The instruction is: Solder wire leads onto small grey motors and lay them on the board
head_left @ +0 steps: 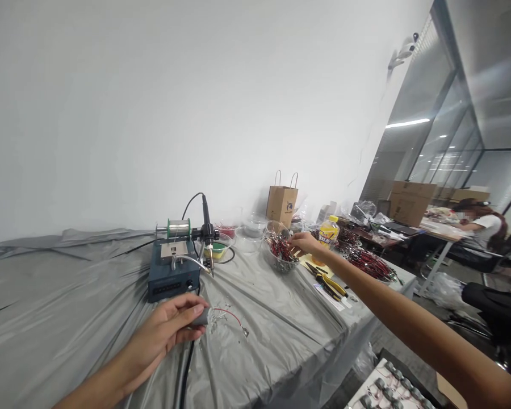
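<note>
My left hand point(174, 321) grips a short grey cylinder point(201, 317) between thumb and fingers, above the grey sheet on the table. A red wire point(232, 313) runs out of its right end to a small metal tip. My right hand point(307, 244) is stretched to the clear plastic bowl point(281, 266), its fingers bent together at the heap of red and black wires point(280, 245) inside. What lies between those fingertips is too small to make out.
A blue soldering station point(170, 278) carries a solder spool point(179, 228) and an upright soldering iron point(207, 218). Yellow-handled pliers point(330, 284), a yellow-capped bottle point(329, 230) and a paper bag point(282, 205) are at the right. Below is a tray of wired grey parts point(387, 389). Another person point(488, 227) sits beyond.
</note>
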Motion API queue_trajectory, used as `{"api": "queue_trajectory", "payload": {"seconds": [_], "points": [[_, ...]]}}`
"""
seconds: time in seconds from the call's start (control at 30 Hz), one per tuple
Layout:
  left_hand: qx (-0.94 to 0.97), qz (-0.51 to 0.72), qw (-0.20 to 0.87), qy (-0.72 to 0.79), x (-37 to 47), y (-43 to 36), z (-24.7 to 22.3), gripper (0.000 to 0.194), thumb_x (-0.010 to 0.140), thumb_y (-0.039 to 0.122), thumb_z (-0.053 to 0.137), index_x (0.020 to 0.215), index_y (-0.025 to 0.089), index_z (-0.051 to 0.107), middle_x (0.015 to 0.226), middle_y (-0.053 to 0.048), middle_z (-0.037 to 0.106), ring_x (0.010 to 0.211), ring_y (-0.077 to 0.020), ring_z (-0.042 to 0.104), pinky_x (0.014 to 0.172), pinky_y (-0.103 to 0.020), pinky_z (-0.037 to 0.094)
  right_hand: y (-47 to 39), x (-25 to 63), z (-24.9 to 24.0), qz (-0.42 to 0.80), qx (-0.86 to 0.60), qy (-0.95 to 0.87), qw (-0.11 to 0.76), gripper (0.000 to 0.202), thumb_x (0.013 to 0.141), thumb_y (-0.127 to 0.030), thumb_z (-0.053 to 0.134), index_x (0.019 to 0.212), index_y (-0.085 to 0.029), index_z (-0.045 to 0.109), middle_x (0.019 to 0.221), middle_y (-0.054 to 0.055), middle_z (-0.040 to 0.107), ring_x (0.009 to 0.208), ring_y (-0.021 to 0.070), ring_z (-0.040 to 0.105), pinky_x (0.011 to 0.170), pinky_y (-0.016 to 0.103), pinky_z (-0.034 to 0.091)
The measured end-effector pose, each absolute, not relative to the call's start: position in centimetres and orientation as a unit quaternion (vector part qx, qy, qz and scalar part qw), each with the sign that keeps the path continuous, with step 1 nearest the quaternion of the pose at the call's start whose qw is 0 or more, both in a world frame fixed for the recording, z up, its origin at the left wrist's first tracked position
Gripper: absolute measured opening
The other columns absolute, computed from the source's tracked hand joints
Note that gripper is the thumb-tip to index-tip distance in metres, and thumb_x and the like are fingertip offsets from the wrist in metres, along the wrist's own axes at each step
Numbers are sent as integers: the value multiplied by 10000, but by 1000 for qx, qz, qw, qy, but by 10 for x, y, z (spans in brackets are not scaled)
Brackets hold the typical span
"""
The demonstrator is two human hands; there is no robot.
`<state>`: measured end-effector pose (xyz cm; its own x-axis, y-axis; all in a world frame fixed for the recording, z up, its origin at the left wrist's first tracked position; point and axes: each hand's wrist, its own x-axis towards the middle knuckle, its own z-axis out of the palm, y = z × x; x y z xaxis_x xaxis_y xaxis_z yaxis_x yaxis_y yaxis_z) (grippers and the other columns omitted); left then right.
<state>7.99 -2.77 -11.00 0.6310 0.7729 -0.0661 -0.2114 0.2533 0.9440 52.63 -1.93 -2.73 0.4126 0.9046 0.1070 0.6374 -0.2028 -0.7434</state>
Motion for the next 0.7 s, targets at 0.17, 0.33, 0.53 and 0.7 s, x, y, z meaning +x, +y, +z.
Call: {"api": "queue_trajectory", "payload": {"seconds": [0.17,0.33,0.53,0.7], "points": [[515,330,741,277,79,-25,-115,388,738,475,912,962,189,778,912,-27,620,793,-152,672,713,-201,584,-14,523,-26,211,-767,-553,249,268,1022,-370,627,1006,-107,675,855,28,680,685,111,647,638,255,570],[523,323,738,277,79,-22,-118,385,761,470,897,989,186,774,932,-38,628,801,-161,669,713,-214,585,8,509,-34,196,-776,-583,137,305,1005,-359,649,822,-116,664,691,-12,634,572,90,585,585,231,527],[524,329,736,274,80,-23,-119,364,766,469,893,978,198,774,921,-22,616,788,-143,658,715,-203,582,37,500,-41,169,-791,-585,64,245,994,-318,666,864,-111,653,749,-3,635,614,92,590,603,233,532],[539,322,732,266,78,-22,-122,332,816,484,849,987,211,766,950,-17,604,819,-148,663,729,-209,579,41,503,-30,122,-788,-600,61,253,993,-329,664,868,-110,646,765,-2,625,628,94,582,596,227,520]]}}
